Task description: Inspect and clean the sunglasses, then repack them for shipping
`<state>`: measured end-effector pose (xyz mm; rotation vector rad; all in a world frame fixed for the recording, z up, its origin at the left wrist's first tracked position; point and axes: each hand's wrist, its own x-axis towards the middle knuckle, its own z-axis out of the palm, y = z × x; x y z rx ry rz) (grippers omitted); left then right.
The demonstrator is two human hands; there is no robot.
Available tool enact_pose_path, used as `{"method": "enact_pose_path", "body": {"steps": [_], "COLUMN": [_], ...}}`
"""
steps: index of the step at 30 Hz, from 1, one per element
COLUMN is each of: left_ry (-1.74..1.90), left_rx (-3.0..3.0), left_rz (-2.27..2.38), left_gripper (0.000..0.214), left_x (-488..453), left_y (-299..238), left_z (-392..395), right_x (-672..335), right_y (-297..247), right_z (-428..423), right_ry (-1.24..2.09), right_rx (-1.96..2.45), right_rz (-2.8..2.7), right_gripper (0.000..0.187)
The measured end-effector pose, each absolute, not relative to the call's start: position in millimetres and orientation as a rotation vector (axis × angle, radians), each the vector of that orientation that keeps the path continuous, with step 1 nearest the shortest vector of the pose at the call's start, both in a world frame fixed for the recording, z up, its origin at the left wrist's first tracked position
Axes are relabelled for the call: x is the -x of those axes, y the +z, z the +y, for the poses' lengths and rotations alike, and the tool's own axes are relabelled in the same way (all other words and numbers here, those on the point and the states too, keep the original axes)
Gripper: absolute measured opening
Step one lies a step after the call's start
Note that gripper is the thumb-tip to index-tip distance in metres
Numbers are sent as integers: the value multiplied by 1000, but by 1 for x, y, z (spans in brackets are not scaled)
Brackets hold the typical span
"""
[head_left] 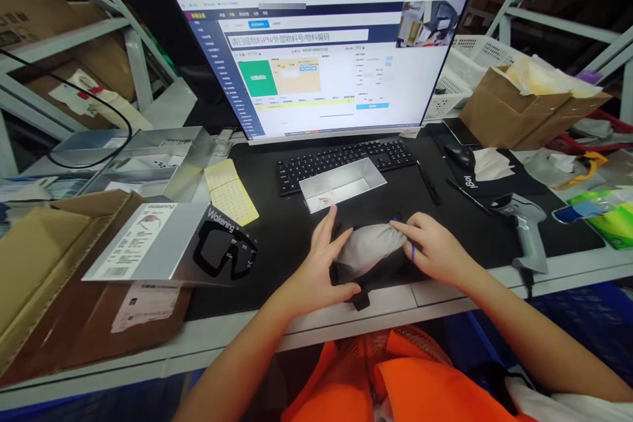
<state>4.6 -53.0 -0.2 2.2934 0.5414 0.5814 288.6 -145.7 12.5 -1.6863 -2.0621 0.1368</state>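
Note:
A soft grey drawstring pouch [368, 250] lies between my hands near the desk's front edge. My left hand [329, 264] is curved round its left end, thumb below and fingers above, with one finger raised. At the gathered right end, the fingers of my right hand [432, 247] pinch the pouch; a bit of blue cord shows there. Something dark lies partly hidden under the pouch, with a black strap end [361, 301] sticking out at the front. Just beyond, a silver-white open box [343, 186] rests against the keyboard [346, 163].
A grey Wakening goggles box [168, 244] sits on an open carton [54, 303] at the left, near a yellow sheet [230, 191]. The monitor [326, 72] stands behind. To the right are a barcode scanner [524, 227], a mouse [459, 157], pens and a brown paper box [509, 109].

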Motion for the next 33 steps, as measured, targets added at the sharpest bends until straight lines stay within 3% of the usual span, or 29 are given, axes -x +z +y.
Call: {"method": "enact_pose_path", "body": {"steps": [5,11,14,17,24,27,30,33], "left_ry": [646,693,758,813,887,929,780,649], "left_rx": [-2357,-2324,-2318,-2339,-2371,-2460,-2681,-2759], "left_rz": [495,545,591,612,783,651,434,517], "left_gripper": [93,82,74,67,46,42,34,30], "left_x": [-7,-8,-9,-10,-12,-10,-10,-10], "left_y": [-2,-6,-7,-9,-16,-13,-4,4], "left_z": [-55,-52,-51,-51,-50,-52,-56,-59], "right_x": [-288,-282,-278,-269,-238,-230,-229,-243], "right_y": [35,36,45,59,60,47,41,41], "right_z": [-128,-95,-95,-105,-137,-150,-164,-173], "right_ry": [576,453,660,892,716,692,704,703], "right_rx": [1703,1996,1924,1762,1345,1334,1288,1223], "right_rz": [-2254,-2051,-1980,-1928,-2172,-2326,-2394,-2312], "right_gripper": [37,16,17,5,23,27,36,37]}}
